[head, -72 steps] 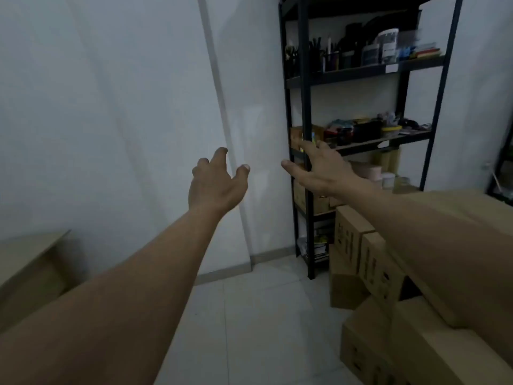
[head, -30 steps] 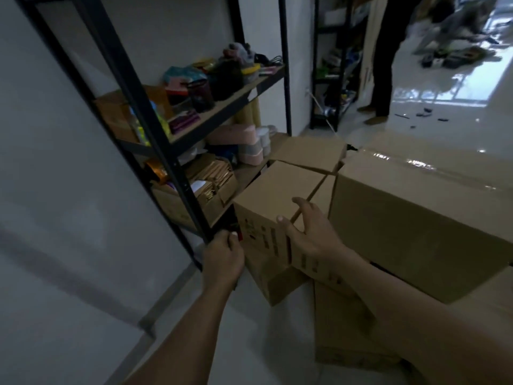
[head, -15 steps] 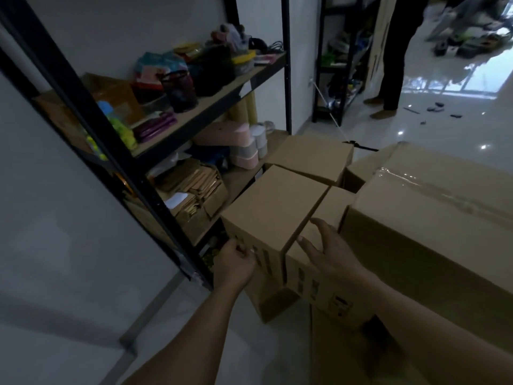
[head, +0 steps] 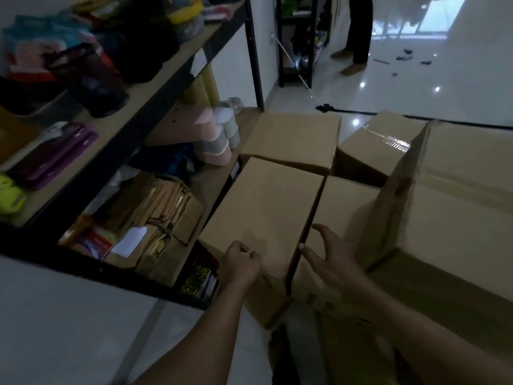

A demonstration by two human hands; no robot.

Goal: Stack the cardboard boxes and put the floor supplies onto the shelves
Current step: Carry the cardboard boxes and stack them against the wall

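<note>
Box [head: 263,212] front and centre, plain brown top up, standing just beside the lower tier of the black shelving [head: 138,120] and riding higher than its neighbour on the right. Left hand [head: 241,263] is at the near edge, arm stretched forward, knuckles up, fingers curled over the rim and gripping it. Right hand [head: 330,259] comes in from the other side, fingers straight and spread, holding nothing, palm down over the neighbouring box [head: 347,209], thumb touching the centre box's near right corner.

Count the cartons: five tops in plain sight. The gripped one, the lower neighbour, one behind [head: 294,140] touching the far edge, a taped one [head: 380,145] at the back right, and a big one [head: 458,204] along the right. More cardboard sits under them, too dim to count.

Gripped box's long axis runs away from the person, leaning slightly right, short edge nearest the hands.

Two shelf tiers show: bags and a purple case [head: 55,159] above, brown envelopes [head: 155,207] and pink tubs [head: 213,145] below. Far back on the glossy floor, another person's legs [head: 358,29], with a cable [head: 313,93] running past.
</note>
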